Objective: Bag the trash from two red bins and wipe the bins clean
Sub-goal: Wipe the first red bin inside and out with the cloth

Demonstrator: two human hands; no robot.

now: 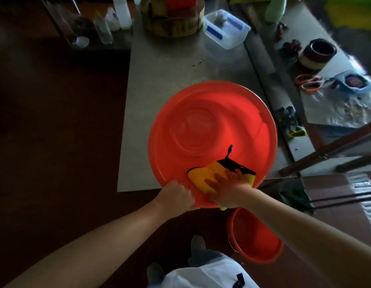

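L hand (178, 194) grips near rim of red basin (201, 113), R hand (228, 188) pressed flat on yellow cloth (203, 173). Light, slick plastic imo, hold rim.

Dim, soft frame, daylight perhaps from upper right (edges warped)

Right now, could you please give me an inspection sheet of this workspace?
Surface: grey table, red basin resting at its near edge.
Job's things: yellow cloth on the basin's near wall; second red bin on the floor.
Clutter: clear tub and wooden block at the far end; orange scissors off to the right.
Grips: left hand holds the basin's near rim; right hand presses the cloth.
Cables: nothing seen.
Surroundings: dark floor.
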